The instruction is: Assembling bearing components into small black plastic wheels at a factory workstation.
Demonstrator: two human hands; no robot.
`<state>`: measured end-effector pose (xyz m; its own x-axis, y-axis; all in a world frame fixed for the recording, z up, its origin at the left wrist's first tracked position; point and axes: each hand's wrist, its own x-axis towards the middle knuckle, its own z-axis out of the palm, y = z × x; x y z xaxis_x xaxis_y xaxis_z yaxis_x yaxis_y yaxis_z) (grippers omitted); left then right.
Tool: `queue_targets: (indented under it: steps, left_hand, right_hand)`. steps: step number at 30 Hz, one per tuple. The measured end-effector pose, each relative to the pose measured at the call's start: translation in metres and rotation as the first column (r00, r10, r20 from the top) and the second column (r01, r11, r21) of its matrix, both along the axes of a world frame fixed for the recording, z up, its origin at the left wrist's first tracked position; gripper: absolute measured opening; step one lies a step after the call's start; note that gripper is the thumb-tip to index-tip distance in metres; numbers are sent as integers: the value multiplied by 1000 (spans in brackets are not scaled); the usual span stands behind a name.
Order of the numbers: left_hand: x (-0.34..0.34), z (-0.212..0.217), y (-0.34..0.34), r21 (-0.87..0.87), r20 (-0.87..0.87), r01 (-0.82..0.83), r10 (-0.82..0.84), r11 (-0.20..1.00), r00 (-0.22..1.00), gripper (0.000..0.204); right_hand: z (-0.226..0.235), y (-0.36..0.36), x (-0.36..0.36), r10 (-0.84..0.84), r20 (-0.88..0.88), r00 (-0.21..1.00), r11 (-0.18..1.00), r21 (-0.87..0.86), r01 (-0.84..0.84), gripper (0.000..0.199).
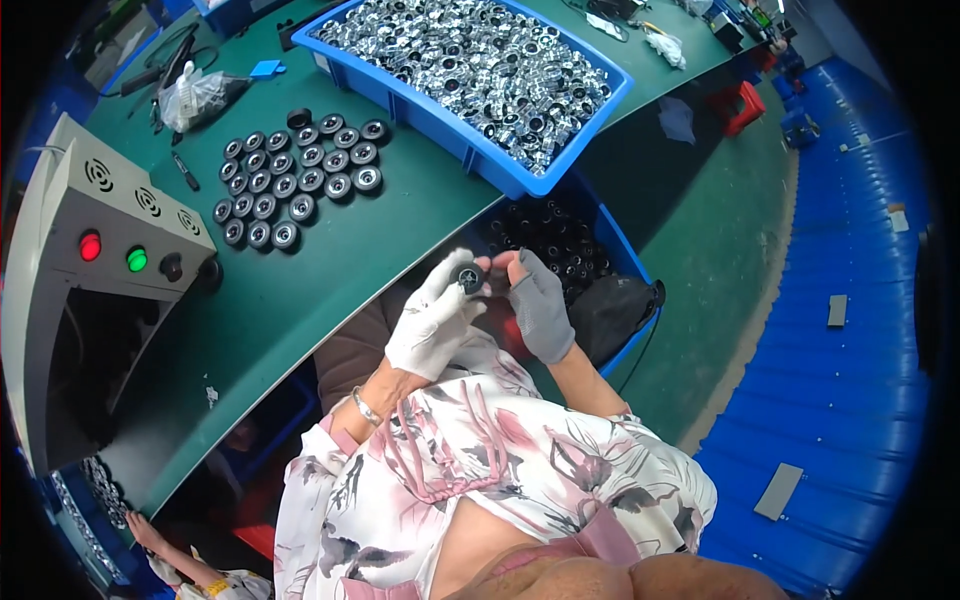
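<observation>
My left hand (pixel 430 318), in a white glove, grips a small black toy wheel (pixel 468 278) with a silver spoked hub facing up. Just to its right is my right hand (pixel 541 303), in a grey glove that leaves fingertips bare. Its thumb and fingers are bent together close to the wheel; whatever may be between them is hidden. Both hands are just off the front edge of the green table (pixel 330 268). Below and beyond them, a blue bin (pixel 628 245) holds many black wheels (pixel 560 240). Several finished-looking wheels (pixel 285 184) stand in rows on the table.
A large blue tray (pixel 455 140) heaped with shiny clear-and-silver parts sits at the table's far edge. At left stands a beige machine (pixel 120 210) with red and green lights. A black bag (pixel 615 320) lies on the bin. Another person's hand (pixel 145 533) shows at lower left.
</observation>
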<state>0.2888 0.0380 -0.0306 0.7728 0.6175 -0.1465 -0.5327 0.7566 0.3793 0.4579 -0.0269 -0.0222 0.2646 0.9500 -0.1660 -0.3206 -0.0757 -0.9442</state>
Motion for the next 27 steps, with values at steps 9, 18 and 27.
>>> queue_targets:
  steps: [9, 18, 27]
  left_hand:
    - [4, -2, -3, 102, -240, -113, 135, 988, 961, 49]
    - [3, -8, 0, 403, -565, -94, 328, 910, 757, 28]
    - [4, -20, 1, 92, -470, -89, 122, 992, 874, 29]
  right_hand:
    - [-6, 4, -11, 91, 5, 996, 992, -85, -90, 9]
    - [-11, 4, -18, 93, 549, 831, 993, 7, -116, 18]
    - [-15, 4, -15, 113, 85, 990, 986, -129, -101, 14]
